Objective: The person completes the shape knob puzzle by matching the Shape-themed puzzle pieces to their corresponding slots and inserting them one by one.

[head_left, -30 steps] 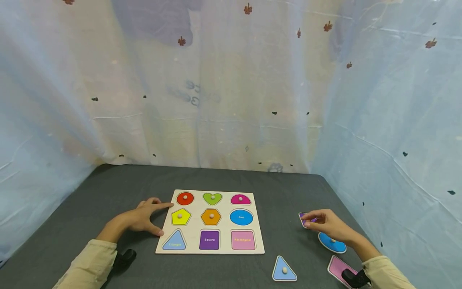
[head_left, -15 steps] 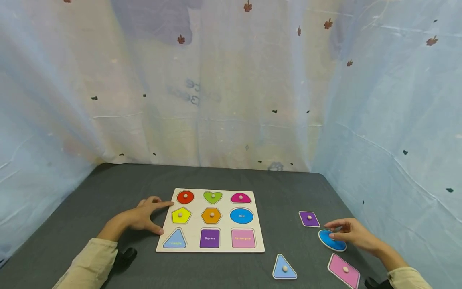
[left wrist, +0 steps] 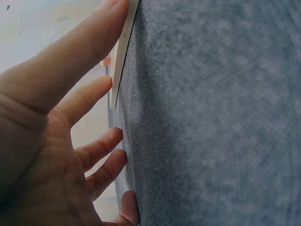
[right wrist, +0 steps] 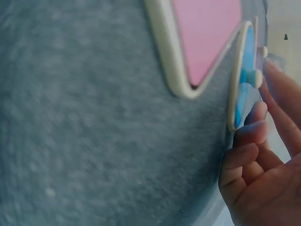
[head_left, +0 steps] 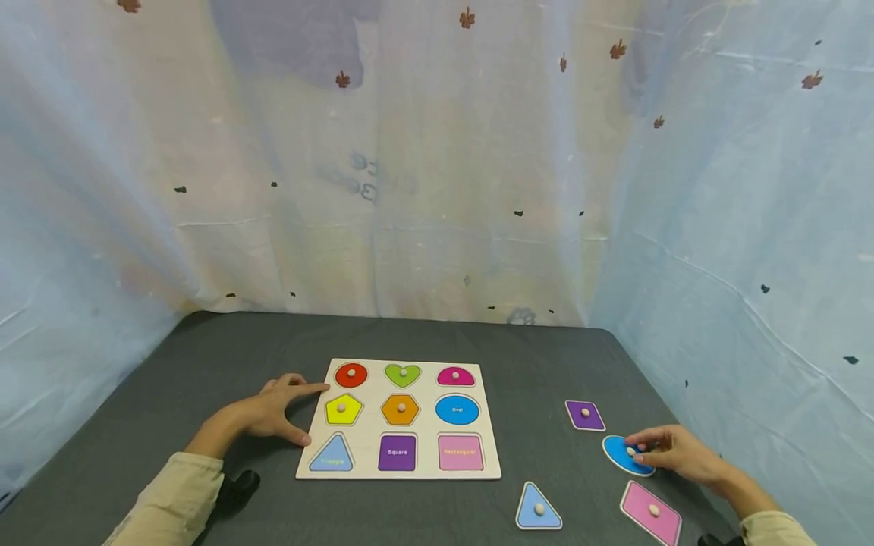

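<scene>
A wooden shape puzzle board (head_left: 426, 474) lies on the table in the head view. My left hand (head_left: 276, 409) touches its left edge with spread thumb and index finger; in the left wrist view the left thumb (left wrist: 80, 52) lies along that edge. On the right, my right hand (head_left: 676, 453) is over the blue oval piece (head_left: 617, 453), thumb and index finger parted on either side of its knob (head_left: 631, 451). From the right wrist, the oval (right wrist: 242, 89) shows with its knob bare beside the fingertips, the other fingers curled below.
A purple square piece (head_left: 580, 409) lies beyond the oval, a pink rectangle piece (head_left: 645, 516) nearer, and a light blue triangle piece (head_left: 531, 519) to the left. Knobbed pieces such as the orange hexagon (head_left: 389, 409) sit in the board's upper rows. Curtains (head_left: 437, 227) enclose the table.
My right hand has left the purple square piece and moved right and nearer to the blue oval piece. The square now lies uncovered. My left hand stays at the board's edge.
</scene>
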Motion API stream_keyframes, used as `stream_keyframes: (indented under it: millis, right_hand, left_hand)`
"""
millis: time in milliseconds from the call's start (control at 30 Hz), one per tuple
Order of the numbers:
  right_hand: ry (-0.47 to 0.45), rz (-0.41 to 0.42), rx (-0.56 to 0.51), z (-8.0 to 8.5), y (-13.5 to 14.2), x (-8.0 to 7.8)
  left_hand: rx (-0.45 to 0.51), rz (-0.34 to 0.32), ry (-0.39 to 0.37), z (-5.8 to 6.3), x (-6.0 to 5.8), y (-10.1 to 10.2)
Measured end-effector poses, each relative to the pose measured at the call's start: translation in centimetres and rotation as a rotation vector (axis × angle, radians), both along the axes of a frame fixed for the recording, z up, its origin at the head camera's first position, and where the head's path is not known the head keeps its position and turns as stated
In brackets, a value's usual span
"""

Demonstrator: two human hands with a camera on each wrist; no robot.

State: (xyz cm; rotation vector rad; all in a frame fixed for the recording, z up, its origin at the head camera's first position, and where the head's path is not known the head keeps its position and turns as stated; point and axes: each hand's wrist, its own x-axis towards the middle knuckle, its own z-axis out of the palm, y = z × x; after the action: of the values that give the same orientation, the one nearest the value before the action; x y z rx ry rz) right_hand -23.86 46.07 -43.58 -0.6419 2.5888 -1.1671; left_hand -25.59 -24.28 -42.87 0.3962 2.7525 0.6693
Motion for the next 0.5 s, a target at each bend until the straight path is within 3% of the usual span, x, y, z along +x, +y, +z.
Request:
stream_keyframes:
  millis: [300, 500]
  right_hand:
    - [-0.021, -0.063, 0.036, -0.22, -0.11, -0.28]
    - [-0.033, -0.057, 0.042, -0.14, -0.13, -0.44]
  left_hand:
    - [-0.005, 0.004, 0.010, -0.13, 0.07, 0.13]
    - [-0.006, 0.007, 0.007, -0.03, 0.17, 0.17]
